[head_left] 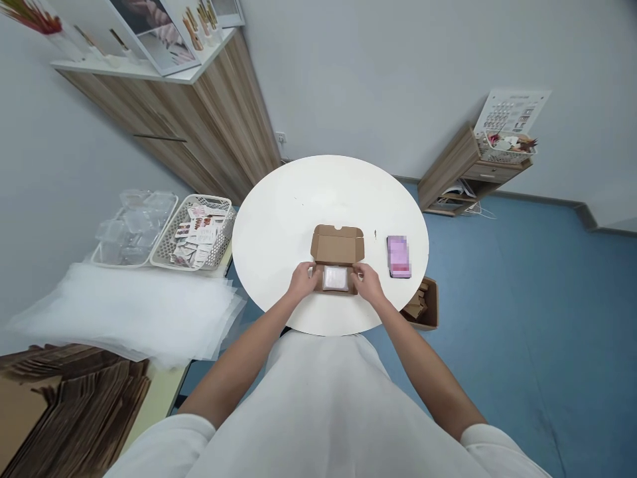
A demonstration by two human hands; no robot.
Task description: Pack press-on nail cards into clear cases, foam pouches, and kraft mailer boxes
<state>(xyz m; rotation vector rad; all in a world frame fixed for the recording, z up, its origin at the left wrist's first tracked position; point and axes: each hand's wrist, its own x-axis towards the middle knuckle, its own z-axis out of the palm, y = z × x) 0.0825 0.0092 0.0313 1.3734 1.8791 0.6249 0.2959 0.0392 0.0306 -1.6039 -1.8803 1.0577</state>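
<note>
A small brown cardboard box [337, 247] lies on the round white table [293, 199], its lid raised and tipped back, away from me. Inside it rests a clear-wrapped white packet [335, 279]. My left hand [302, 281] pinches the left side wall of the box near the hinge. On the opposite side, my right hand [368, 284] grips the right wall with thumb and fingers. Parts of both walls are hidden by my fingers. To the right of the box lies a phone-like rectangle [399, 256] with a blurred pink-purple face.
Left of the table, a basket of printed cards [199, 232], a basket of clear plastic boxes [134, 226], translucent sheets [129, 305] and stacked flat cardboard [94, 405] sit on a side surface. A carton [430, 305] stands on the floor below the table's right edge.
</note>
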